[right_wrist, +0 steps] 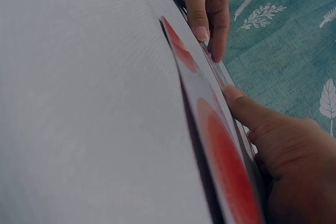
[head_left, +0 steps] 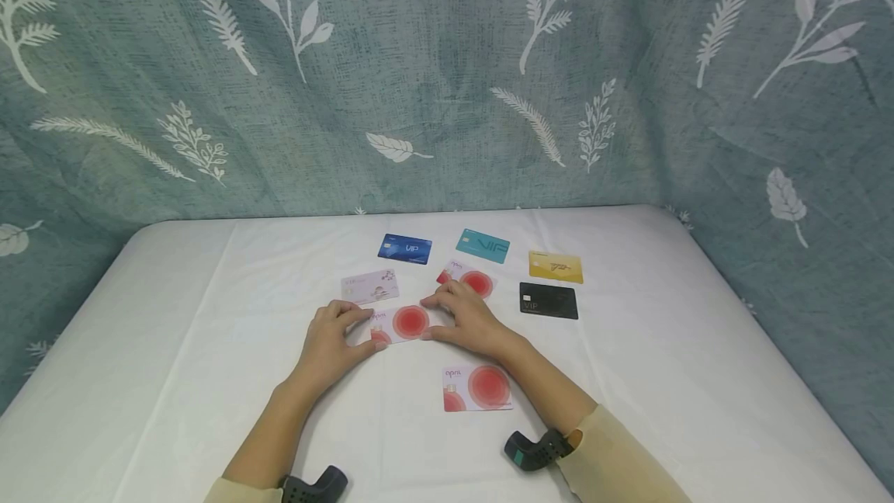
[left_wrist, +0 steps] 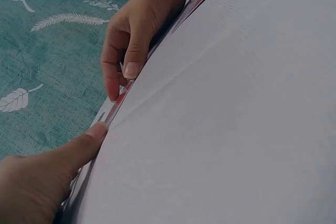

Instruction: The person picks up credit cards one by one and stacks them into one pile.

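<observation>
from where i stand, the white-covered worktop (head_left: 174, 379) shows crease lines and rounded far corners; a teal curtain (head_left: 454, 60) printed with white leaves hangs beyond its far edge. the middle april card (head_left: 410, 323) is located between both hands, well in from the left and right edges. left hand (head_left: 328, 344): thumb and fingers slightly parted, pinching the card's left end. right hand (head_left: 468, 320): similar narrow opening, pinching its right end. near april card (head_left: 478, 389): toward the near edge. blue card (head_left: 405, 249) and teal card (head_left: 483, 245): nearest the far edge. black card (head_left: 548, 301): toward the right edge.
</observation>
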{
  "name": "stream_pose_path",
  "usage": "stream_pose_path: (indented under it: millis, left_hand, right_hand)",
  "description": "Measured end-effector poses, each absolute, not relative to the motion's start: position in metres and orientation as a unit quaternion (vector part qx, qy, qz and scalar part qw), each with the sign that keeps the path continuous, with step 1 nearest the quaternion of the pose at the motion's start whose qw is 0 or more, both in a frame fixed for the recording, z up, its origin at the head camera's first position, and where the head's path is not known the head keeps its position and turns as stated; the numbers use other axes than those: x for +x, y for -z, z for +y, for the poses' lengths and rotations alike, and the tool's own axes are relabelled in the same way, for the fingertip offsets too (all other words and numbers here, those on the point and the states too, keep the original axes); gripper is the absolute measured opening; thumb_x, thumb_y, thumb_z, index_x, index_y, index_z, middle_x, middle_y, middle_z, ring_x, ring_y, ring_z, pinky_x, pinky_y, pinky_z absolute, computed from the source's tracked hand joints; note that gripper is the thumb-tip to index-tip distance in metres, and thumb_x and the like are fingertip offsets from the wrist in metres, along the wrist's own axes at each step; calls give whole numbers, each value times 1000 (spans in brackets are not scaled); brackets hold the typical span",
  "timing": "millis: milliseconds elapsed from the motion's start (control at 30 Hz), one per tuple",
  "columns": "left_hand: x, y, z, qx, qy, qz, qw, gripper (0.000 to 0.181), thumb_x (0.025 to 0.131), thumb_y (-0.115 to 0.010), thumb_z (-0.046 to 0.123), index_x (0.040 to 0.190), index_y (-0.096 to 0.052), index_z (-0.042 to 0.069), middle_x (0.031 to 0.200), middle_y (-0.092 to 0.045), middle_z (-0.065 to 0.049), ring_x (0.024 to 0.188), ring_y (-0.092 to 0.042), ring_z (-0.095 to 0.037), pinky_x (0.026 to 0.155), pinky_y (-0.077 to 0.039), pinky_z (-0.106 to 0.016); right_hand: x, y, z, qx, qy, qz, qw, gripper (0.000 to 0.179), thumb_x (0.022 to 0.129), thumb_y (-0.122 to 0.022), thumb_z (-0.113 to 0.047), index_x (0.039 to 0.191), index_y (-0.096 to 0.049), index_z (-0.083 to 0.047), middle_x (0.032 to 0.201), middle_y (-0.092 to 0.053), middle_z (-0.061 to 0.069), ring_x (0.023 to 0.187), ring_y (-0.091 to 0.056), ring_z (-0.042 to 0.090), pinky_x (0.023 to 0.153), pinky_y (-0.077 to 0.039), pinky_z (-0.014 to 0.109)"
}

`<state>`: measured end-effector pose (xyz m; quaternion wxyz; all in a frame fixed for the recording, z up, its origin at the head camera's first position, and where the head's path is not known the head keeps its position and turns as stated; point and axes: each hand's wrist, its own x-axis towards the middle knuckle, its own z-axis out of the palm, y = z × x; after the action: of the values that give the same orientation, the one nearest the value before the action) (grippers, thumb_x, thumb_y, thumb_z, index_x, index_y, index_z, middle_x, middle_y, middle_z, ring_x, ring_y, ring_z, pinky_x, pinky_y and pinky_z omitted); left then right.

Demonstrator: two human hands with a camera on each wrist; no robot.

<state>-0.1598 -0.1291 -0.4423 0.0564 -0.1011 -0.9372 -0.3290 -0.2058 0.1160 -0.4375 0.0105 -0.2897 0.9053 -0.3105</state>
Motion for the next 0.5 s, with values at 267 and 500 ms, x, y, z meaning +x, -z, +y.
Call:
stream_pose_path:
  millis: [267, 500]
  left_hand:
    - [-161, 443, -129, -98, 327, -938, 54, 51, 74, -79, 30, 118, -65, 9, 114, -53, -10, 107, -44, -28, 89, -38, -45]
    - [-162, 443, -129, -81, 343, -935, 46, 51, 73, -80, 28, 117, -64, 8, 116, -51, -12, 108, -42, -29, 91, -38, -45]
  right_hand:
    - [-206, 438, 116, -292, 313, 904, 14, 45, 79, -75, -30, 118, -62, -13, 112, -54, 3, 108, -47, 19, 95, -40, 39]
    - [-205, 437, 116, -286, 316, 905, 19, 45, 79, -75, -30, 118, -61, -13, 114, -54, 4, 111, -46, 19, 96, -40, 41]
